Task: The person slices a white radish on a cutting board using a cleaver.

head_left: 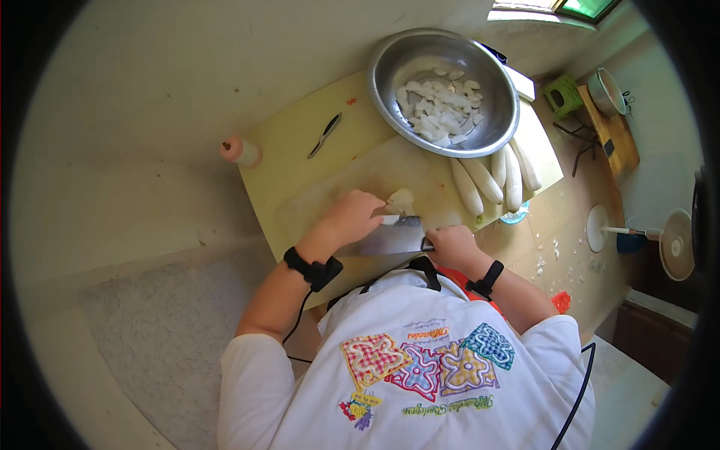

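Observation:
My right hand (450, 245) is closed around the handle of a wide cleaver (390, 237) near the table's front edge. The blade lies over the cutting board (319, 202), pointing left. My left hand (356, 216) rests at the blade's upper left, its fingers bent beside a small white piece whose far end it hides. Just beyond the blade lie pale cut slices (400, 200). Several long white peeled vegetables (512, 178) lie at the table's right side, below a large metal bowl (386, 71) that holds many white pieces.
A peeler or knife (325, 136) lies on the yellow table (285, 127). A pink-capped bottle (241, 151) stands at its left edge. On the right are a fan (677, 244), a wooden bench (616, 142) with a pot (606, 91), and white scraps on the floor.

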### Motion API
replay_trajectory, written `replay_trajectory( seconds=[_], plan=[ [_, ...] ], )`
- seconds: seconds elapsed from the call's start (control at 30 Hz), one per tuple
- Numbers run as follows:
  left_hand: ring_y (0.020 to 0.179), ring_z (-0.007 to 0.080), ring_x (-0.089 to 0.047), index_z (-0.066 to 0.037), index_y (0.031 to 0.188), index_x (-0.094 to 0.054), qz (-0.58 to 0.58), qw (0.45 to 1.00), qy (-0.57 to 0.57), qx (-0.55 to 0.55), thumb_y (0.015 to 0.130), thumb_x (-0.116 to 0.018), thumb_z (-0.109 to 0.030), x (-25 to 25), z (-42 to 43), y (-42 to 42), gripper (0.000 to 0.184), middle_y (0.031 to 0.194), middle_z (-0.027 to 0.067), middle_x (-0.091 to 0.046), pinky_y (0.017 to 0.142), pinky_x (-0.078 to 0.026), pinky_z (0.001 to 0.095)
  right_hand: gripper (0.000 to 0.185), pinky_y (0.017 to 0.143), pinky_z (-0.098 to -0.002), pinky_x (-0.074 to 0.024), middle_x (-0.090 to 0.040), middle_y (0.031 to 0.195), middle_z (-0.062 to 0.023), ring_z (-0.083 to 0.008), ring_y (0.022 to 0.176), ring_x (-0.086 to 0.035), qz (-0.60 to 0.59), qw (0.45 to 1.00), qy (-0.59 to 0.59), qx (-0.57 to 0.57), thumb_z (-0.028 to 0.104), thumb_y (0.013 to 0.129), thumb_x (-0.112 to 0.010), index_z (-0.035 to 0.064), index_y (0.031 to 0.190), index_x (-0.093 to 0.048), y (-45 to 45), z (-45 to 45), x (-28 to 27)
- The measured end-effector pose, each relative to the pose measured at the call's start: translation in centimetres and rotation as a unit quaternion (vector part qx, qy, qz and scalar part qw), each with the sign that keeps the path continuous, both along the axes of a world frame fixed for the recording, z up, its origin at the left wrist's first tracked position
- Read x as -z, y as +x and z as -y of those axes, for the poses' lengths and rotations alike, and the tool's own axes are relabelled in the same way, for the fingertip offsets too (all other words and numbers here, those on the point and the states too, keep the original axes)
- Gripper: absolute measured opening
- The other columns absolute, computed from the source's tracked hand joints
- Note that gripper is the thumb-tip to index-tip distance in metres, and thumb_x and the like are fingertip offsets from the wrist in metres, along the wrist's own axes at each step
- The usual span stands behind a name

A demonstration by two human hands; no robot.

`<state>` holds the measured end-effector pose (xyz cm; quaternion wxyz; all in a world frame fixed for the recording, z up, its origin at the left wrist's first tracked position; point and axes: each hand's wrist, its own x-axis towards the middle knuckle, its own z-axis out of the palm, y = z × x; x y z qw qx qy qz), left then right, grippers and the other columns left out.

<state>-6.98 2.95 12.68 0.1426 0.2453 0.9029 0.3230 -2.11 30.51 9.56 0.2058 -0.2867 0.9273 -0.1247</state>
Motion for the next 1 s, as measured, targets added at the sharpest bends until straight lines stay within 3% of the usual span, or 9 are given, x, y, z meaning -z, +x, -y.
replay_trajectory(
  seconds=[0.07,0.1,0.37,0.47,0.57,0.87,1.0],
  plan=[
    [0.101,0.0365,-0.064,-0.003,0.116,-0.069,0.061,0.988,-0.126,0.058,0.086,-0.068,-0.023,0.8,-1.1,-0.5,0.036,0.11,0.0173,-0.07,0.09,-0.05,0.044,0.019,0.064,-0.0442,-0.0538,-0.068,0.075,-0.0104,-0.0321,0.071,-0.068,-0.02,1.0,-0.001,-0.015,0.025,0.074,-0.07,0.0091,0.083,-0.065,0.5,-0.4,-0.9],
    [0.101,0.0365,-0.064,-0.003,0.116,-0.069,0.057,0.988,-0.128,0.064,0.086,-0.068,-0.023,1.8,-1.3,-0.5,0.036,0.11,0.0173,-0.07,0.09,-0.05,0.044,0.019,0.063,-0.0431,-0.0538,-0.068,0.075,-0.009,-0.0307,0.07,-0.068,-0.035,0.999,0.0,-0.03,0.025,0.074,-0.07,0.0095,0.083,-0.065,0.7,-0.6,-1.2],
    [0.096,0.0346,-0.064,-0.002,0.123,-0.064,0.209,0.969,-0.059,0.118,0.088,-0.067,-0.023,3.8,-3.0,-0.8,0.04,0.104,0.0212,-0.068,0.082,-0.05,0.0421,0.02,0.063,-0.0412,-0.0542,-0.068,0.075,-0.0072,-0.0289,0.07,-0.069,-0.065,0.997,-0.021,-0.019,0.026,0.073,-0.072,0.0101,0.083,-0.065,2.5,-2.3,-0.8],
    [0.093,0.0331,-0.064,-0.002,0.122,-0.064,0.247,0.949,-0.12,0.157,0.089,-0.066,-0.023,2.9,-4.0,-1.5,0.04,0.103,0.0197,-0.068,0.082,-0.05,0.0406,0.02,0.062,-0.041,-0.0542,-0.068,0.074,-0.007,-0.0284,0.07,-0.069,-0.065,0.998,-0.02,-0.015,0.026,0.073,-0.072,0.0104,0.084,-0.066,3.2,-2.7,-0.7],
    [0.089,0.0301,-0.064,-0.001,0.117,-0.065,0.219,0.958,-0.054,0.178,0.09,-0.065,-0.024,6.0,-4.0,-1.1,0.036,0.098,0.0173,-0.069,0.08,-0.05,0.0388,0.022,0.062,-0.0407,-0.0537,-0.067,0.074,-0.0073,-0.0279,0.069,-0.069,-0.072,0.997,-0.018,-0.008,0.026,0.071,-0.073,0.0095,0.085,-0.066,3.9,-3.1,-0.4],
    [0.086,0.0226,-0.065,-0.001,0.108,-0.067,0.33,0.922,-0.08,0.188,0.089,-0.063,-0.023,6.3,-6.3,-1.9,0.029,0.095,0.0134,-0.07,0.077,-0.05,0.0361,0.018,0.059,-0.0393,-0.0538,-0.067,0.071,-0.0071,-0.0265,0.068,-0.069,-0.081,0.996,-0.017,0.015,0.024,0.071,-0.072,0.0107,0.081,-0.067,5.6,-4.4,-0.7],
    [0.084,0.0214,-0.064,-0.001,0.106,-0.067,0.311,0.933,-0.054,0.171,0.089,-0.062,-0.022,6.3,-6.7,-2.1,0.027,0.093,0.0125,-0.069,0.076,-0.05,0.0354,0.018,0.06,-0.0394,-0.054,-0.068,0.072,-0.007,-0.0267,0.069,-0.069,-0.077,0.997,-0.007,0.028,0.024,0.07,-0.072,0.0103,0.08,-0.067,6.1,-4.6,-1.5]
  ],
)
